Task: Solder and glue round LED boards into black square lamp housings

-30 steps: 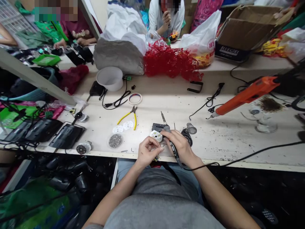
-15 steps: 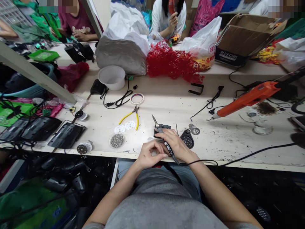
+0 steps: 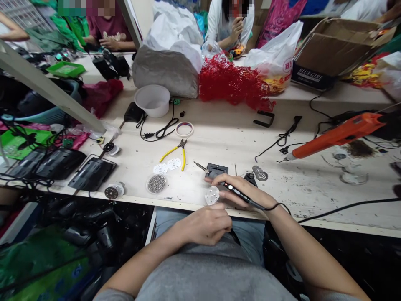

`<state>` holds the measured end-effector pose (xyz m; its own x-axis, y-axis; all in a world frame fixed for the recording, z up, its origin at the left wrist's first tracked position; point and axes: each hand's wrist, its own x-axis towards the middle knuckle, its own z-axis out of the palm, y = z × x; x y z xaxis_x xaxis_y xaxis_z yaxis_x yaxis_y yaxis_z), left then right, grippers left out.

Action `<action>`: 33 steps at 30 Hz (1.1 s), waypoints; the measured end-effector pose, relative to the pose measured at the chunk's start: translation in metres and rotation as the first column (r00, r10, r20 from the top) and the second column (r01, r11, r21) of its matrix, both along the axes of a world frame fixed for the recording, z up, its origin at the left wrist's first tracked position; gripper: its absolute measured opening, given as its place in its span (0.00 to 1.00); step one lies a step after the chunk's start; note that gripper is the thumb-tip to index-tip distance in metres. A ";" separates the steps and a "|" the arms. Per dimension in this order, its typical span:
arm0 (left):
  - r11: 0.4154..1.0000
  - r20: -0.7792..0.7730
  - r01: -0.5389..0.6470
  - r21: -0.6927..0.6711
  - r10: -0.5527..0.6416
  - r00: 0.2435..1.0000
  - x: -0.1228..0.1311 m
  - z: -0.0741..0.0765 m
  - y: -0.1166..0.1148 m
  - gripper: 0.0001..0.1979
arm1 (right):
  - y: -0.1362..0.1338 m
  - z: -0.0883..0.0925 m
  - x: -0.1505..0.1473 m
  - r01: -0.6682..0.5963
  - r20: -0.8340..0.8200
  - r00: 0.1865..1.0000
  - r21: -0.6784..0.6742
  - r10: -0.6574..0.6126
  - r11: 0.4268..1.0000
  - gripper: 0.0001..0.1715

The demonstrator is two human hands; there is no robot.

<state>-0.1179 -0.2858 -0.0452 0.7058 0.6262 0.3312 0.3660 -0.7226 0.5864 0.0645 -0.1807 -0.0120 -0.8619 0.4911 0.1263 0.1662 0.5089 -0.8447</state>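
My right hand (image 3: 242,188) holds a soldering iron (image 3: 235,193), its metal tip pointing left and away over the table. Just below those fingers sits a round whitish disc with small dots (image 3: 212,195); whether they touch it I cannot tell. Beyond the fingers lies a black rectangular part (image 3: 218,168). My left hand (image 3: 208,223) is closed, back upward, at the table's front edge above my lap; anything inside it is hidden. To the right are a black part (image 3: 250,179) and a metal coil (image 3: 260,173), partly behind my right hand.
Yellow-handled pliers (image 3: 182,146), white discs (image 3: 173,163), a tape roll (image 3: 184,129) and a dish of small metal pieces (image 3: 156,183) lie to the left. An orange electric screwdriver (image 3: 338,136) hangs at right. The iron's cable (image 3: 344,206) crosses the front right. Co-workers sit opposite.
My left hand has drawn back toward my body and turned back-up. My right hand has shifted right with the soldering iron, now tilted flatter. The dotted disc has come into view.
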 end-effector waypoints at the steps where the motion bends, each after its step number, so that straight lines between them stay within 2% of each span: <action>1: 1.000 -0.022 0.018 0.018 -0.018 1.000 0.001 0.001 -0.001 0.09 | 0.001 0.000 0.000 -0.011 -0.018 1.000 -0.009 0.011 1.000 0.14; 6: 0.997 -0.034 0.027 0.071 -0.025 0.999 0.007 0.005 -0.002 0.09 | 0.002 -0.006 0.001 0.018 -0.035 0.999 -0.010 -0.018 1.000 0.13; 11: 0.998 0.016 0.005 0.061 -0.006 1.000 0.005 0.003 -0.005 0.09 | 0.000 -0.012 0.008 0.025 0.021 0.999 -0.049 -0.024 0.998 0.20; 14: 0.998 0.030 -0.021 0.054 0.019 0.999 0.003 0.001 -0.007 0.09 | -0.002 -0.011 0.011 0.039 -0.003 0.999 -0.051 -0.040 0.998 0.20; 17: 0.998 0.091 -0.035 0.048 0.031 0.995 0.002 0.003 -0.008 0.09 | -0.010 -0.009 0.012 0.092 -0.012 0.996 0.010 -0.092 0.996 0.17; 19: 0.998 0.185 -0.064 0.021 0.059 0.981 0.002 0.006 -0.008 0.09 | -0.016 -0.009 0.012 0.152 -0.028 0.988 0.071 -0.150 0.986 0.16; 21: 0.989 0.303 -0.145 -0.041 0.151 0.941 0.002 0.008 -0.008 0.09 | -0.020 -0.012 0.012 0.218 -0.072 0.975 0.144 -0.210 0.965 0.15; 22: 0.972 0.358 -0.212 -0.098 0.233 0.904 0.002 0.009 -0.008 0.08 | -0.020 -0.015 0.011 0.251 -0.107 0.966 0.194 -0.233 0.948 0.15; 24: 0.889 0.437 -0.365 -0.276 0.454 0.776 0.002 0.007 -0.004 0.07 | -0.018 -0.022 0.008 0.313 -0.190 0.946 0.318 -0.264 0.895 0.16; 26: 0.731 0.462 -0.448 -0.514 0.676 0.573 0.003 0.000 0.003 0.10 | -0.012 -0.031 0.004 0.375 -0.277 0.921 0.433 -0.275 0.819 0.20; 28: 0.556 0.434 -0.408 -0.724 0.827 0.357 0.004 -0.009 0.014 0.13 | -0.003 -0.040 -0.001 0.426 -0.331 0.898 0.495 -0.289 0.757 0.22; 29: 0.483 0.405 -0.362 -0.797 0.873 0.273 0.005 -0.013 0.020 0.16 | 0.001 -0.045 -0.003 0.441 -0.337 0.893 0.511 -0.300 0.738 0.22; 31: 0.376 0.338 -0.289 -0.880 0.925 0.174 0.007 -0.021 0.031 0.20 | 0.008 -0.051 -0.006 0.442 -0.310 0.895 0.528 -0.320 0.725 0.20; 33: 0.322 0.290 -0.268 -0.908 0.945 0.152 0.009 -0.026 0.038 0.22 | 0.011 -0.056 -0.006 0.423 -0.272 0.906 0.534 -0.325 0.732 0.19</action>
